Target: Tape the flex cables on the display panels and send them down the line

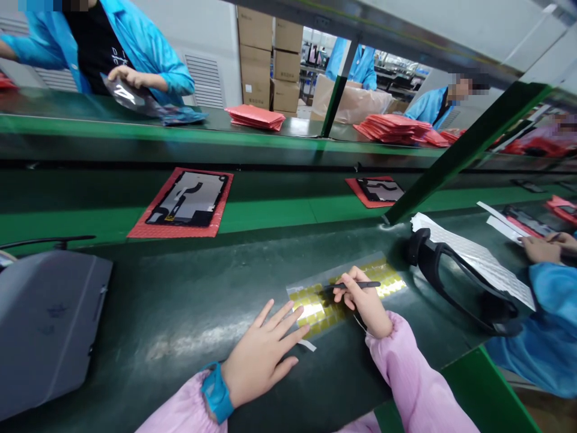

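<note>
A clear sheet of yellow adhesive pieces (390,284) lies on the dark green bench in front of me. My right hand (358,294) is closed around black tweezers (372,284), their tips pointing left just over the sheet. With fingers spread, my left hand (265,358) rests flat, its fingertips at the sheet's lower left edge. A blue band (217,392) circles my left wrist. Beside the left fingertips lies a small white strip (308,345).
Two flat device panels on red bubble bags (180,201) (378,191) lie on the belt beyond. A grey case (49,331) stands at left. A black-framed headset-like object (460,288) and a white sheet (473,255) lie at right, near a co-worker's hands (545,246). A green post (469,150) slants across.
</note>
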